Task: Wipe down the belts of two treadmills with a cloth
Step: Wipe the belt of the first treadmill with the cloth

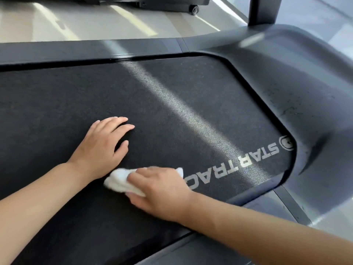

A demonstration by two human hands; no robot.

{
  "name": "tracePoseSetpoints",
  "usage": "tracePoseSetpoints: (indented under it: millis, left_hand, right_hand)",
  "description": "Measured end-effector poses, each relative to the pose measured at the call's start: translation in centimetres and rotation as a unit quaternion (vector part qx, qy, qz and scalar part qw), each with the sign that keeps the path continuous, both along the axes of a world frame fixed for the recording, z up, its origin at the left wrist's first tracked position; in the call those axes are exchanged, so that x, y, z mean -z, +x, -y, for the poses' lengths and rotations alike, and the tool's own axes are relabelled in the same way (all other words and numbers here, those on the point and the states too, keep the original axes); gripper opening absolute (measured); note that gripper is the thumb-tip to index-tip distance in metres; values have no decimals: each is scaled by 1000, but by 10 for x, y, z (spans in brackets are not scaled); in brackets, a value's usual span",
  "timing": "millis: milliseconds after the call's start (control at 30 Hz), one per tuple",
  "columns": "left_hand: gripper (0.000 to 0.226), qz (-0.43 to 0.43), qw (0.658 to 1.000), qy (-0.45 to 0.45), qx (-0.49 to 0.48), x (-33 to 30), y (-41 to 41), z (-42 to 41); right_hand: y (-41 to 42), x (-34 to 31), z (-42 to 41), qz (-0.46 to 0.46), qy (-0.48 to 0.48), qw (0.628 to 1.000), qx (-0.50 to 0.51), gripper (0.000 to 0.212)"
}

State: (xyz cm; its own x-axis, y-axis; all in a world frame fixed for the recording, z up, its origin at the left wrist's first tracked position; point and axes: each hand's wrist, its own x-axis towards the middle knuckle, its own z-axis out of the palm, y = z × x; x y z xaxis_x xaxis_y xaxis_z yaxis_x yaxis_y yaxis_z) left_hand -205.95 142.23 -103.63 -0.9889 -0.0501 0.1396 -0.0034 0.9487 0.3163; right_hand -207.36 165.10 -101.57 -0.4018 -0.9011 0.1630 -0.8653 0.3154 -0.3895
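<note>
Wiping belt (57, 96) (right hand (162, 190), cloth (118, 182))

My left hand (103, 148) lies flat, palm down, fingers spread a little and pointing away from me, the thumb angled out to the right. Its bare forearm runs back toward the lower left corner of the view. My right hand (160, 190) sits just beside it, nearer to me, palm down with the fingers curled over a bunched white cloth (122, 181), pressing it down. The knuckles point left, toward my left wrist. My right forearm, also bare, stretches back to the lower right corner.
</note>
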Motion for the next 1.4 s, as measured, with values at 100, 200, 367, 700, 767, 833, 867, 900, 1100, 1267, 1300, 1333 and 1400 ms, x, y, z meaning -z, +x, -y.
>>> tracePoseSetpoints:
  millis: [100,200,367,700,767,833,867,900,1100,1267,1300,1333,1400]
  left_hand:
    - [56,7,1000,-8,-5,-2,10,5]
    - [56,18,1000,-17,-14,-3,31,18]
    - [56,35,998,-30,-35,-6,68,47]
    - [62,15,992,36,-117,-10,82,86]
    - [62,17,992,34,-117,-9,83,85]
    - [62,28,993,24,-112,-6,85,84]
    - [62,31,993,20,-110,-4,86,84]
    - [61,31,993,17,-110,-2,88,84]
    - [56,13,992,14,-124,3,90,80]
    - [56,9,993,17,-120,3,89,80]
    - [56,8,993,17,-119,3,90,80]
    - [57,7,993,17,-119,3,90,81]
    - [57,5,992,16,-123,2,90,80]
  right_hand:
    - [-26,-2,1,-4,-8,1000,13,25]
    - [-112,-7,10,-33,8,972,233,28]
    - [-185,-13,53,-33,70,920,384,29]
    - [23,-5,97,-8,3,996,-94,22]
    - [2,-1,91,-24,5,995,-96,25]
    - [-49,0,96,-51,4,998,32,27]
    - [-82,-1,100,-62,6,990,124,28]
    - [-115,-4,102,-63,21,975,213,27]
    - [-123,-7,132,-65,44,960,269,27]
    - [6,-1,129,-17,-19,999,35,24]
    - [14,1,124,-8,-25,1000,7,25]
    - [12,1,120,-2,-25,1000,-13,25]
    - [-17,2,119,-12,-7,1000,-8,25]
